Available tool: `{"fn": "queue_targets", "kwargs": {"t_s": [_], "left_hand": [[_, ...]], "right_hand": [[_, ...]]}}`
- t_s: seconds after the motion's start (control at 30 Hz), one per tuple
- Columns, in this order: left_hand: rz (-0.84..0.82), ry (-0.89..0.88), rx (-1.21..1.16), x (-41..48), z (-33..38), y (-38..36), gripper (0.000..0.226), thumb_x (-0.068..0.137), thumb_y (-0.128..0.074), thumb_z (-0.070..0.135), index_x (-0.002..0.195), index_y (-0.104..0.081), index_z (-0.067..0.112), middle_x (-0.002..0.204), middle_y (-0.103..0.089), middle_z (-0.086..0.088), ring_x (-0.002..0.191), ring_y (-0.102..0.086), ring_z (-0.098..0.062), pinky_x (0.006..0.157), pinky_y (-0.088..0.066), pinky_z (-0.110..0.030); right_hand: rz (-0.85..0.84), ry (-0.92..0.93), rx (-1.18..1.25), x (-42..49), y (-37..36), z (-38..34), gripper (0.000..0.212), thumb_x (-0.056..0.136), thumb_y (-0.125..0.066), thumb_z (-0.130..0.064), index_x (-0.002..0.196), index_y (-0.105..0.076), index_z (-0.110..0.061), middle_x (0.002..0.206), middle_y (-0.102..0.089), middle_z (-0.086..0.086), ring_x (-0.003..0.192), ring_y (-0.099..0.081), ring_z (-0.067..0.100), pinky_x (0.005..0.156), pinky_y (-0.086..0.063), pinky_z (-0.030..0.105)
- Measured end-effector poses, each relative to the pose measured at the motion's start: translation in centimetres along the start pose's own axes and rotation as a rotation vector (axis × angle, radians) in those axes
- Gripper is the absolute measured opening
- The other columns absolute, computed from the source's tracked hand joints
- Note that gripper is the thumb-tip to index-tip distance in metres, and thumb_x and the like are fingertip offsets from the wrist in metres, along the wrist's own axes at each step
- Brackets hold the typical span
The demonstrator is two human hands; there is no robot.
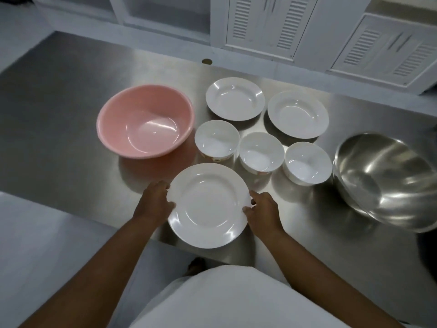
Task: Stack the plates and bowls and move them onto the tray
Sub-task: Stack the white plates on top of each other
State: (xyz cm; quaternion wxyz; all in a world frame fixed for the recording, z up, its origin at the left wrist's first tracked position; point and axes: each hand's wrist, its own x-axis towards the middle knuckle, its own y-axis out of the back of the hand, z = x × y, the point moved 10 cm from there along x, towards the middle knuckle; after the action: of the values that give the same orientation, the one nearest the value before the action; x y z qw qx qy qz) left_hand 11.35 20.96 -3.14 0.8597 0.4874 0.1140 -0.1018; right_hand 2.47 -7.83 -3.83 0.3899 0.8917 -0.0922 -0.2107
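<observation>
Closest to the person, the left hand [155, 201] and right hand [263, 212] have their fingers clamped on opposite rims of a white plate [208, 205] at the bench [59, 129] edge. Stacking looks just begun; next it should land on a far plate [234, 98]. No tray is visible.

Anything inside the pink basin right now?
No. The pink basin shows only its bare, glossy bottom. Its near wall hides nothing of the inside; what lies beneath it on the steel table is covered.
</observation>
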Motion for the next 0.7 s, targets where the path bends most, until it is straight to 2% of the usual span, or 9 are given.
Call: {"fn": "queue_targets", "kwargs": {"t_s": [0.1, 0.23, 0.47, 0.57, 0.63, 0.7], "left_hand": [[-0.021, -0.001, 0.018, 0.6, -0.7, -0.2, 0.031, 0.069, -0.078, 0.012, 0.089, -0.054, 0.016, 0.103, -0.058, -0.010, 0.093, -0.058, -0.029, 0.085, -0.053, -0.041], [-0.049, -0.013, 0.031, 1.1, -1.3, -0.9, 0.037, 0.073, -0.077, 0.013, 0.105, -0.060, 0.011, 0.111, -0.057, -0.010, 0.097, -0.059, -0.029, 0.089, -0.053, -0.042], [-0.076, -0.034, -0.015, 1.5, -1.9, -1.4, 0.044, 0.076, -0.076, 0.019, 0.115, -0.057, 0.018, 0.121, -0.056, -0.005, 0.103, -0.060, -0.027, 0.093, -0.053, -0.046], [-0.022, -0.043, 0.036, 1.5, -1.4, -0.5, 0.036, 0.078, -0.074, 0.028, 0.108, -0.057, 0.020, 0.116, -0.058, -0.003, 0.098, -0.061, -0.027, 0.086, -0.054, -0.044], [0.041, -0.050, 0.028, 1.8, -0.1, 0.5, 0.033, 0.078, -0.074, 0.032, 0.104, -0.058, 0.019, 0.106, -0.059, -0.002, 0.092, -0.059, -0.025, 0.079, -0.052, -0.038], [0.072, -0.103, 0.003, 2.6, 2.3, 1.2, 0.030, 0.078, -0.073, 0.035, 0.099, -0.058, 0.018, 0.097, -0.058, 0.001, 0.087, -0.057, -0.023, 0.073, -0.045, -0.032]], "right_hand": [[-0.001, -0.021, -0.019, 0.6, -0.9, -0.3, 0.032, 0.087, -0.062, -0.011, 0.118, -0.061, -0.014, 0.105, -0.053, 0.008, 0.089, -0.053, 0.019, 0.080, -0.039, 0.022], [0.029, -0.030, -0.048, 1.0, -1.2, -0.7, 0.035, 0.087, -0.061, -0.010, 0.121, -0.061, -0.017, 0.103, -0.052, 0.007, 0.090, -0.052, 0.020, 0.081, -0.038, 0.021], [0.063, -0.071, -0.064, 0.5, -1.5, 0.0, 0.034, 0.090, -0.059, -0.013, 0.123, -0.059, -0.015, 0.102, -0.046, 0.001, 0.092, -0.052, 0.019, 0.083, -0.039, 0.022], [0.097, -0.065, -0.042, 0.0, -0.9, 0.0, 0.034, 0.091, -0.060, -0.019, 0.125, -0.058, -0.015, 0.109, -0.052, 0.004, 0.094, -0.057, 0.020, 0.087, -0.046, 0.025], [0.160, -0.059, -0.016, -0.3, 0.4, 0.1, 0.037, 0.091, -0.062, -0.022, 0.127, -0.058, -0.014, 0.110, -0.055, 0.003, 0.089, -0.055, 0.016, 0.087, -0.047, 0.027], [0.237, -0.047, 0.006, -0.4, 2.7, 0.1, 0.040, 0.091, -0.065, -0.023, 0.129, -0.059, -0.013, 0.110, -0.057, 0.003, 0.085, -0.053, 0.012, 0.080, -0.043, 0.015]]}}
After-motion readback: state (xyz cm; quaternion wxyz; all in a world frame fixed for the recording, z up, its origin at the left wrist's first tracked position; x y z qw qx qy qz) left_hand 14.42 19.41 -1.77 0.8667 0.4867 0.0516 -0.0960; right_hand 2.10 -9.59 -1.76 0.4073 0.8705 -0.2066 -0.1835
